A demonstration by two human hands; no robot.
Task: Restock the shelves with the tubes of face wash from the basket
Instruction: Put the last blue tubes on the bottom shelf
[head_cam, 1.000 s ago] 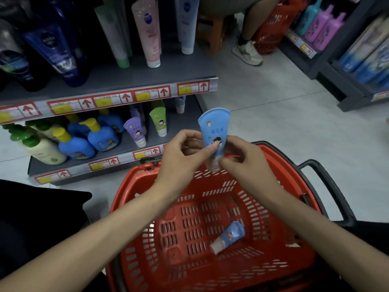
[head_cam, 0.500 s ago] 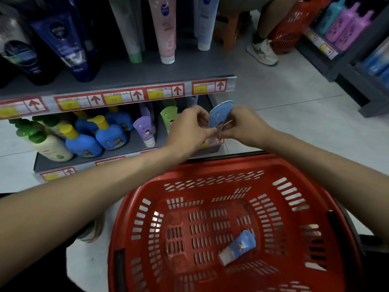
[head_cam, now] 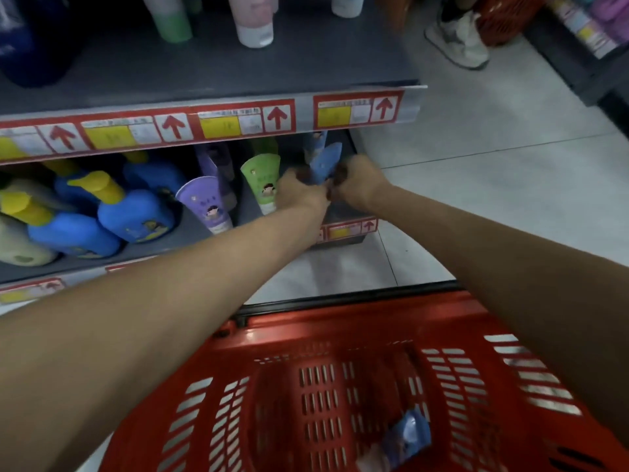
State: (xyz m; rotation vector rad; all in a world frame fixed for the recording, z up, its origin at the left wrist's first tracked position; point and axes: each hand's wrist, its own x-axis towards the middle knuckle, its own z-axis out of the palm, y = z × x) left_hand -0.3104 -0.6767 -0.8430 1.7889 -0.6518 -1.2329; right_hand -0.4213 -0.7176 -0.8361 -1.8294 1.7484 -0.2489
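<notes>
Basket of red slotted plastic (head_cam: 340, 323) stands nearest, below the two bare forearms. On its bottom, toward the right, lies one small blue tube with a white cap (head_cam: 406, 439), on its side and blurred.

Both arms reach forward over the basket rim to the right end of the lower grey shelf (head_cam: 190, 238). The left hand (head_cam: 299, 194) and the right hand (head_cam: 357, 182) meet there, and their curled fingers grip the lower part of a second blue face wash tube (head_cam: 325, 163), which stands nearly upright between them. If its cap touches the shelf, the view does not show, because the hands hide it.

Just behind this tube stands another blue tube (head_cam: 317, 141), partly under the upper shelf edge. To the left stand a green tube (head_cam: 262, 175), then a purple tube (head_cam: 206, 202), then blue pump bottles with yellow heads (head_cam: 136, 212).

Above runs a price strip with red arrows (head_cam: 238, 120). Farther back, on the floor, a light sneaker (head_cam: 459, 39) of another person is near a second red basket (head_cam: 500, 18).
</notes>
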